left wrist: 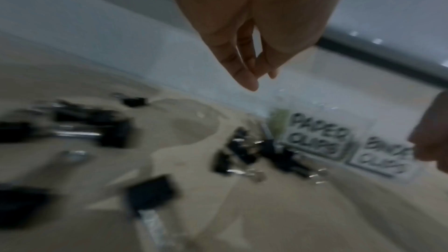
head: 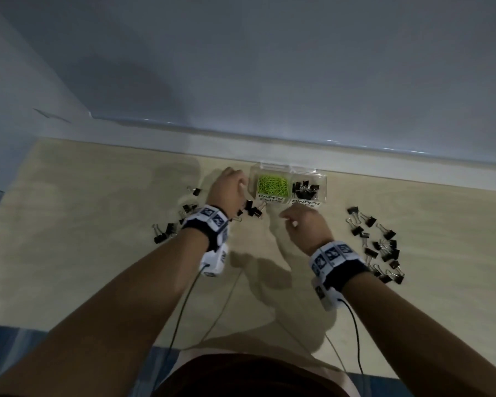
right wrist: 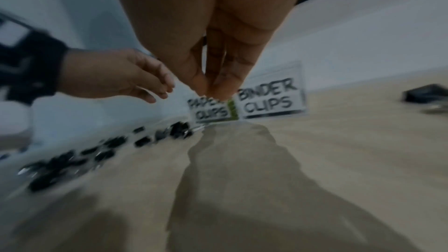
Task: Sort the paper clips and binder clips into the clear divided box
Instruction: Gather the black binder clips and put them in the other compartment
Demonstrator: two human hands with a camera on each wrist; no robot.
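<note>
Binder clips [head: 376, 245] lie scattered on the pale desk [head: 98, 267] to the right of our arms, with a second scatter [head: 178, 222] on the left and a small black cluster [head: 251, 210] just in front of the clear divided box [head: 312, 174]. We see the box standing at the far edge of the desk, close to the wall. Its left compartment, labelled PAPER CLIPS, holds green paper clips [head: 272, 184]; its right compartment, labelled BINDER CLIPS, holds black binder clips [head: 305, 189].

Our left hand [head: 226, 186] hovers just beside the box's left wall, above the small cluster. In the left wrist view its fingers [left wrist: 244, 72] hang down loosely bunched, and we see nothing between them. Our right hand [head: 304, 227] hangs just in front of the box, near the binder-clip label. In the right wrist view its fingertips [right wrist: 215, 85] are drawn together, pointing down at the labels; the picture is blurred, and we cannot tell whether they pinch anything. Both wrists carry banded cameras with cables trailing back toward us.
</note>
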